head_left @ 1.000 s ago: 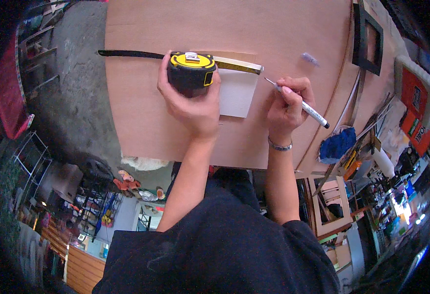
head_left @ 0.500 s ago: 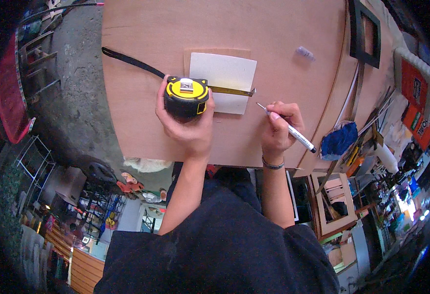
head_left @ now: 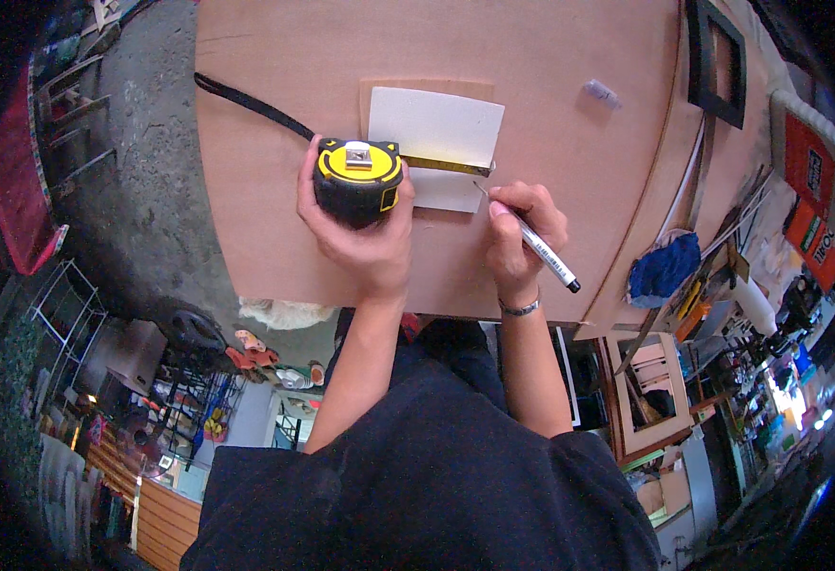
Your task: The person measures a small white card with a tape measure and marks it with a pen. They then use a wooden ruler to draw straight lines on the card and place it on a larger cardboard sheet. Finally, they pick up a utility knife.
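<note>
Frame (head_left: 719, 111) lies beyond right grip (head_left: 524, 233) clamped on pen (head_left: 550, 256), left grip (head_left: 368, 255) on tape measure (head_left: 356, 186)

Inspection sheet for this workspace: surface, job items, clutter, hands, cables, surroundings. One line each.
Surface: light-brown board
Job items: black-and-yellow tape measure, blade out over white sheet; brown panel under sheet; pen
Clutter: clear plastic piece, black frame, blue cloth
Hands: left hand grips tape measure; right hand holds pen, tip near sheet's right edge
Cables: nothing seen near hands; tape measure has black strap
Surroundings: grey floor left, red item right; background partly blurred
</note>
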`<state>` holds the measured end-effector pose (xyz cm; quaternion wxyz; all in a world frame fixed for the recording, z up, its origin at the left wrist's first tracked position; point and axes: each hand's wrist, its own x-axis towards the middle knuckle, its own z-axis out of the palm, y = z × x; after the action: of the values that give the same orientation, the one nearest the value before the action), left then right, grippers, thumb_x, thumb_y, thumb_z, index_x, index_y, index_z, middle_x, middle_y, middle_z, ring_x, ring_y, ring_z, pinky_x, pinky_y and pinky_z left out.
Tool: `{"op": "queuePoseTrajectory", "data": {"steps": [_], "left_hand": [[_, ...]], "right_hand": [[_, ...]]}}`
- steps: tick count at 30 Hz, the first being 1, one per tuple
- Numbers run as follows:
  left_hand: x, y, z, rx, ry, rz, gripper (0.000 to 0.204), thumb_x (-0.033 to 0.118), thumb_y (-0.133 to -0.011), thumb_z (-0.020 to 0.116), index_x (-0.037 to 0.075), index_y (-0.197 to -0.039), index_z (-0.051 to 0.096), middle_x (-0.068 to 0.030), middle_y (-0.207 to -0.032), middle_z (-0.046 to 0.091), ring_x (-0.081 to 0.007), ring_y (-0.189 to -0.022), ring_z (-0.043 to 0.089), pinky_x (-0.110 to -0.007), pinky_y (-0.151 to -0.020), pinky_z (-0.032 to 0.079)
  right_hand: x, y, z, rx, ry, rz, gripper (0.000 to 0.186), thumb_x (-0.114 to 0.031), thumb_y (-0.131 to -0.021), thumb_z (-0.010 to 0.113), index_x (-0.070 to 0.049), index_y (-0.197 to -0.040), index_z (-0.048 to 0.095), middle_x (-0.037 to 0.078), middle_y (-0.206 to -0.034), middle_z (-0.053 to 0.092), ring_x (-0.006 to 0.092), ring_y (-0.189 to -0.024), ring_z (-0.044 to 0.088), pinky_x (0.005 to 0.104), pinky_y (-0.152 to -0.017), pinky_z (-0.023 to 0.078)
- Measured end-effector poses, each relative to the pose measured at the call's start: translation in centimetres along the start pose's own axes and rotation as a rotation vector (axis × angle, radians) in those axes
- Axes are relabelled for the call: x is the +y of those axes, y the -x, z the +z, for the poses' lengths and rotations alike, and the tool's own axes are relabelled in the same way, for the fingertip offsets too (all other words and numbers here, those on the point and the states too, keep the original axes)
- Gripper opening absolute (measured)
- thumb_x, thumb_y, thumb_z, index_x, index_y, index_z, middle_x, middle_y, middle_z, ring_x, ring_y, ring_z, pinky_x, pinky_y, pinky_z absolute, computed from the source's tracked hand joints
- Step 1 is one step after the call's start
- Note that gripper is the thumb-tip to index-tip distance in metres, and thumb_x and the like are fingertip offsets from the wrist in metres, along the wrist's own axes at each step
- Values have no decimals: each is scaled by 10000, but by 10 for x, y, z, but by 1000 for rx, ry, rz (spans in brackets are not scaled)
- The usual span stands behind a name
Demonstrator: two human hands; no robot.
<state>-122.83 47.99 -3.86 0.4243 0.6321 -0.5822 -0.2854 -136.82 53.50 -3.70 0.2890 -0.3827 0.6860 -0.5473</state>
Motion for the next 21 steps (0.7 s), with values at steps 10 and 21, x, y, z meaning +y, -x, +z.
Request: {"op": "queuePoseTrajectory", "data": {"steps": [10,21], "left_hand": [[-2,0,-1,1,-63,75,882,78,-740,872,-14,-1446,351,-232,-1455,460,-361,-1325,493,-446,-1147,422],[-4,1,0,5,-28,62,881,79,-746,863,-6,-1450,340,-229,-1444,463,-362,-1320,502,-448,-1150,433]], "right_hand": [[-3,-6,6,-28,78,-40,11,-5,-771,606,-1,-761,605,95,-608,564,182,-502,537,303,-499,419],[1,-4,7,-40,83,-32,22,-15,-780,609,3,-769,618,101,-620,582,187,-518,557,310,-516,441]]}}
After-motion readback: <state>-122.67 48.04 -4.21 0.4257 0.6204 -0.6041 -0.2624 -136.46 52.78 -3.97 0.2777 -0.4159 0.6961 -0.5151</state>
